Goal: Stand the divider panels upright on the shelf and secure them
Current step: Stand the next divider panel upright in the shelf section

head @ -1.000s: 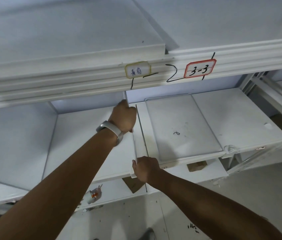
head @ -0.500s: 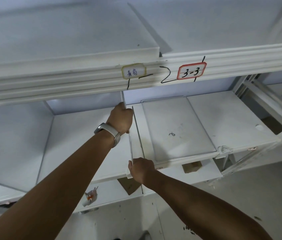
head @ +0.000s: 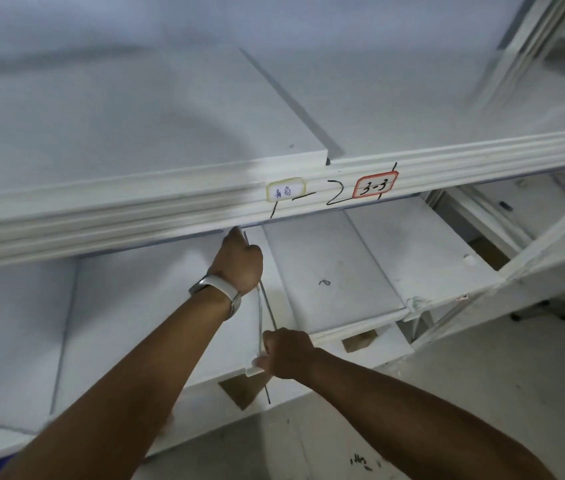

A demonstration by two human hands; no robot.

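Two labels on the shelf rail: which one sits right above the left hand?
The yellow-bordered label, with blue handwriting. It sits just above the left hand; the red-bordered label, marked 3-3, is further right.

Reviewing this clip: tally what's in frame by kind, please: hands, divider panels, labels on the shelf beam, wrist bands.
Hands: 2, left hand and right hand
Divider panels: 2, upright panel and flat panel
Beam labels: 2, yellow-edged label and red-edged label
Wrist bands: 1, wrist band
Total: 7
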